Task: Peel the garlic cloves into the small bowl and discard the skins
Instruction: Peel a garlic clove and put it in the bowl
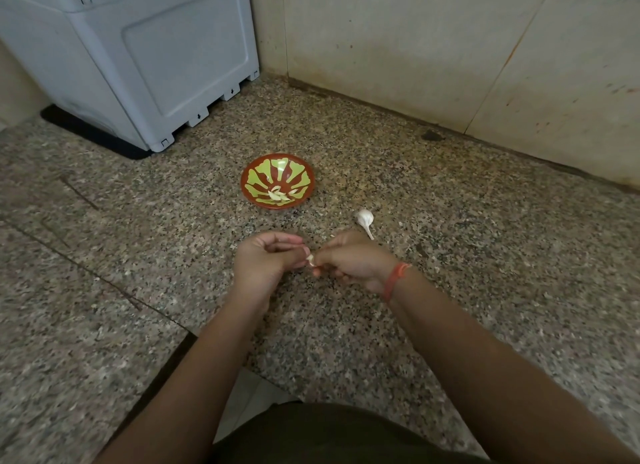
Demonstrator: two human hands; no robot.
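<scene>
A small garlic clove [310, 260] sits between my two hands above the speckled granite counter [450, 255]. My left hand [266, 259] and my right hand [349, 261] both pinch it with curled fingers, fingertips meeting at the clove. Beyond my hands stands the small red bowl with a green pattern [277, 167], and a few peeled cloves [278, 195] lie in its near side. A garlic bulb [365, 218] with its stem pointing toward me rests on the counter, to the right of the bowl and just past my right hand.
A grey plastic appliance [145, 55] on a black mat stands at the back left. A tiled wall [450, 55] closes off the back and right. The counter's front edge [214, 352] steps back near my body.
</scene>
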